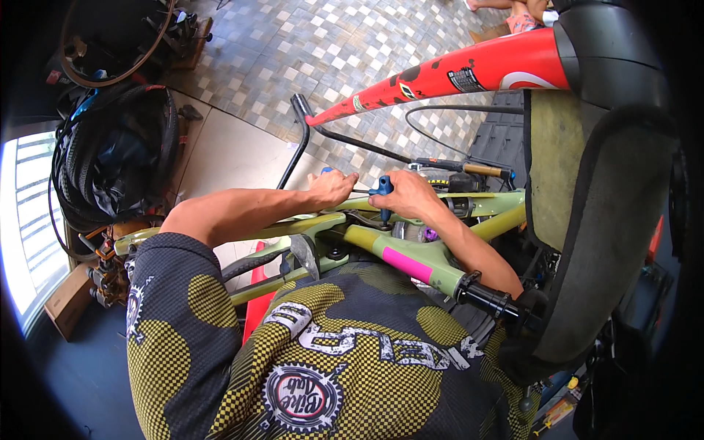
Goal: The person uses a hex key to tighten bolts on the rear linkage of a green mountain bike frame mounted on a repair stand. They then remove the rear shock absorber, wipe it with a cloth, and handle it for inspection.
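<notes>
An olive-green bicycle frame (418,255) with a pink patch on one tube lies across in front of me. My right hand (411,196) is closed round the blue handle of a T-handle hex key (383,192), whose shaft points down at the frame's linkage. Just left of it, my left hand (334,189) is closed, with a bit of blue handle (326,171) showing above the fingers. A thin dark shaft (361,191) runs between the two hands. What the shaft tips touch is hidden.
Above the frame slants a red repair stand (440,73) with black legs (295,154). Black tyres (121,154) are heaped at the left, near a cardboard box (67,301). A dark padded piece (594,242) fills the right side. Part of another person (519,15) shows at the top right.
</notes>
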